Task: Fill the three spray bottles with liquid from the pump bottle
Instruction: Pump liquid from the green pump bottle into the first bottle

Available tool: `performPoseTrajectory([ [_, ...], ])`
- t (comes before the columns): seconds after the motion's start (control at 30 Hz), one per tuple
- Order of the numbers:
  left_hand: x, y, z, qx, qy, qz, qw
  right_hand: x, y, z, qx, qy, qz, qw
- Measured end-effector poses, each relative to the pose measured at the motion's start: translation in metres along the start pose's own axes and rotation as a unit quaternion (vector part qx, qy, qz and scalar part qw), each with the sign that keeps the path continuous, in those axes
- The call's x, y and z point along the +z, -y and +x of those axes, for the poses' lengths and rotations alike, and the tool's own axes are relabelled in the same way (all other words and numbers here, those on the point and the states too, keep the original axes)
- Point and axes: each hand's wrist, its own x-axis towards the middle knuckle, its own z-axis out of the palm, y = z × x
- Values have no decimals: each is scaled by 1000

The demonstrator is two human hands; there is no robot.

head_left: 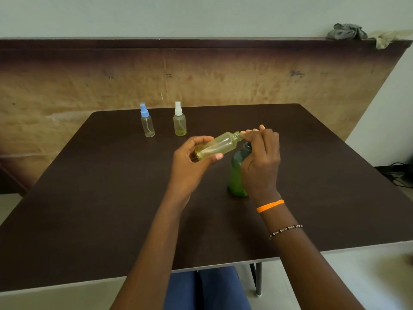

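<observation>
While the left hand (190,157) grips the uncapped spray bottle (216,145), the right hand's (261,157) grip pinches near its neck.

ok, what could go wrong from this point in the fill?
1. The open spray bottle is tilted nearly flat in the left hand; any liquid inside could run out at the neck.
2. The right hand works just above the green pump bottle and might knock it over.
</observation>
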Motion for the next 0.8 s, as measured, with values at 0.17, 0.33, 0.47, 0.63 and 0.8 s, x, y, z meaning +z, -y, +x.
performPoseTrajectory([
  [0.17, 0, -4, -1, 5, 1, -8, 1000, -4, 4, 9, 7, 25, 13, 1000],
  [0.33, 0, -5, 1, 9, 1, -20, 1000, -5, 4, 7, 8, 21, 11, 1000],
  [0.47, -2, -4, 0, 0, -1, -29, 1000, 0, 0, 3, 5, 5, 10, 1000],
  [0.63, -3, -8, 0, -8, 10, -32, 999, -10, 7, 15, 13, 33, 34, 999],
  [0.8, -3, -8, -2, -5, 16, -24, 1000, -11, 7, 14, 7, 20, 39, 999],
])
